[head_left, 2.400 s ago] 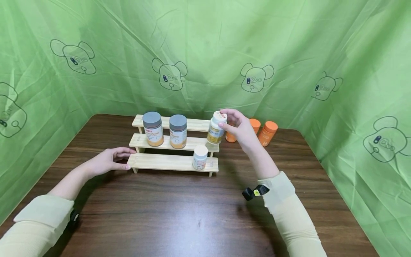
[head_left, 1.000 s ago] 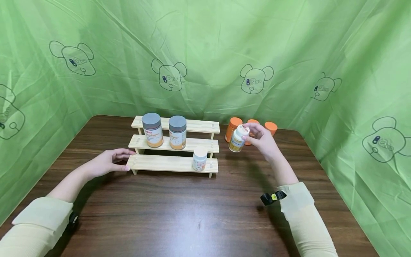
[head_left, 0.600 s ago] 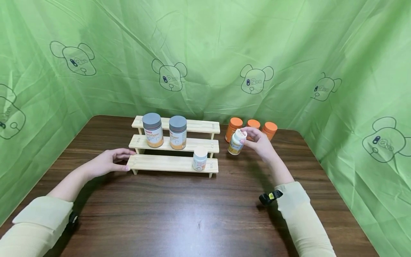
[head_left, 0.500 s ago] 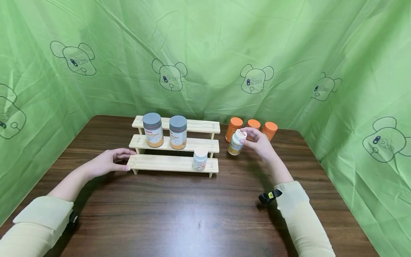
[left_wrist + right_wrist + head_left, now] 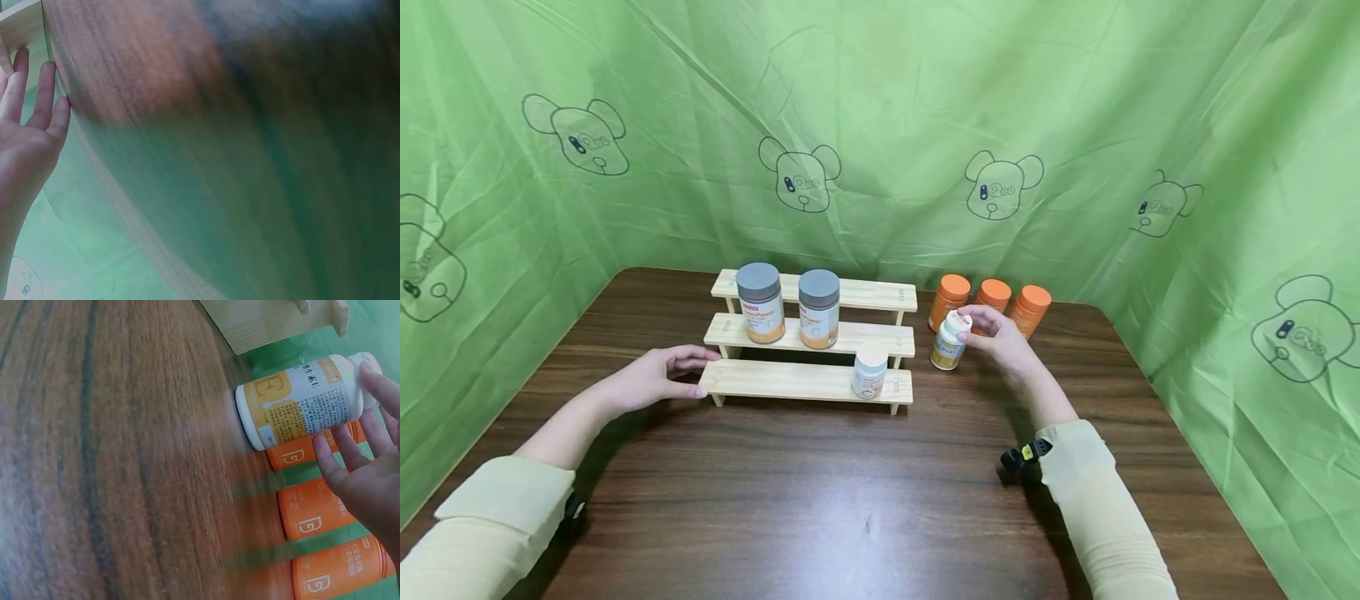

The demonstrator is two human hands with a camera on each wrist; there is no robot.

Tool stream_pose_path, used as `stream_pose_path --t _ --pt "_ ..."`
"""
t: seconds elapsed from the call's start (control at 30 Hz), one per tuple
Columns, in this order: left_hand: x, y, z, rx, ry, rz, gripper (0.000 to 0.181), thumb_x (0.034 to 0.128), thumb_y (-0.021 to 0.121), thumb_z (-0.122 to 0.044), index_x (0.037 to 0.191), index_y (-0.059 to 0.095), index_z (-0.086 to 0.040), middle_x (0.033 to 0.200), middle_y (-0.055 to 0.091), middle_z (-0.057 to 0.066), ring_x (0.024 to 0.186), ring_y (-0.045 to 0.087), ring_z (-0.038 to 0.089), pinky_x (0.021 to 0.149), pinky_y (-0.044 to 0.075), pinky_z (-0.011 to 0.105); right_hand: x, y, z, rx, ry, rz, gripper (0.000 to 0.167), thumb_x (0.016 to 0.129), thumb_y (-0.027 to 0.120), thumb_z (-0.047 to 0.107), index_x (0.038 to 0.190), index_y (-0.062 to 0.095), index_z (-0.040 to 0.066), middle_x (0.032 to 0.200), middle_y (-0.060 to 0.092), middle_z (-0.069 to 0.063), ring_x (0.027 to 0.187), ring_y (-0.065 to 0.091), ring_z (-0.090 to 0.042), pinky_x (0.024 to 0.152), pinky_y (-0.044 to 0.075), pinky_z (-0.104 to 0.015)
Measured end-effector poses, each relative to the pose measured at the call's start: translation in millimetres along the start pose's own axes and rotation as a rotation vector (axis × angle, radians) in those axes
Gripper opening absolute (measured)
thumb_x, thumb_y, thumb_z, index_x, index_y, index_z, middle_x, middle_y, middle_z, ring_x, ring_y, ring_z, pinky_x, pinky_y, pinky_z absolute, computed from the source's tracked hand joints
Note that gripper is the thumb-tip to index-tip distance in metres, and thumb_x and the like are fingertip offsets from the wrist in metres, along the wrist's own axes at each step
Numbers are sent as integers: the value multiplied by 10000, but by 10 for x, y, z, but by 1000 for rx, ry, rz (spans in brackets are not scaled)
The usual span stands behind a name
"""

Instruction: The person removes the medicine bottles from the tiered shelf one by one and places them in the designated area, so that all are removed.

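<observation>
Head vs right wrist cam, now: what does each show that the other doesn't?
Head only: the left hand at the left end of the wooden rack, two gray-lidded jars on the middle shelf, and a small white jar on the lowest.

Right wrist only: a large legible E on the label of the white-and-yellow bottle, and clear logos on the three orange bottles.

Both: the right hand holding that bottle near its cap, the orange bottles, at least part of the rack, and the green cloth.

From the head I look forward and down across the table (image 5: pixel 760 500); from each wrist, close and sideways, the right sharing the white-and-yellow bottle (image 5: pixel 300 403).
</observation>
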State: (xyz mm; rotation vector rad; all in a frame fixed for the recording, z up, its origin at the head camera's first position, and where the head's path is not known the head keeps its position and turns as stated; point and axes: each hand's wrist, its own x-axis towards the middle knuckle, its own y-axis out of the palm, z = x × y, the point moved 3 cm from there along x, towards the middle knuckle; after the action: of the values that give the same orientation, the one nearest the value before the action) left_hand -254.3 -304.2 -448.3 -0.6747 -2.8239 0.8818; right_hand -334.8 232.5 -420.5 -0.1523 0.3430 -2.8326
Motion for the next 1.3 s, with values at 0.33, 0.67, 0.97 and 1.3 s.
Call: stream_pose_path --t 0.33,0.67,0.97,1.3 --pt "49 -13 -13 9 4 12 566 802 755 -236 1299 519 -101 1269 596 154 1097 560 5 891 428 175 2 -12 -24 12 30 -4 471 839 724 176 1267 533 134 1239 608 26 1180 492 -169 941 407 -328" --pt "38 -4 10 -34 -3 29 574 811 748 -210 1315 500 -88 1273 585 171 1088 567 14 871 459 210 -53 -19 268 -5 -45 40 515 862 675 59 1342 490 62 1406 473 -146 1282 440 -225 936 427 -267" --pt "-11 -16 -12 -20 2 1 513 849 710 -221 1306 514 -93 1267 587 152 1090 559 32 888 461 232 -137 27 560 -22 -117 54 495 903 603 19 1368 436 -4 1441 406 -196 1351 349 -290 925 438 -244" --pt "-14 -2 -41 -2 26 -1 477 844 717 -228 1278 552 -119 1232 608 114 1086 564 61 892 464 263 -102 53 729 -80 -130 1 514 880 668 122 1359 485 92 1438 458 -18 1353 348 -223 1103 209 -517"
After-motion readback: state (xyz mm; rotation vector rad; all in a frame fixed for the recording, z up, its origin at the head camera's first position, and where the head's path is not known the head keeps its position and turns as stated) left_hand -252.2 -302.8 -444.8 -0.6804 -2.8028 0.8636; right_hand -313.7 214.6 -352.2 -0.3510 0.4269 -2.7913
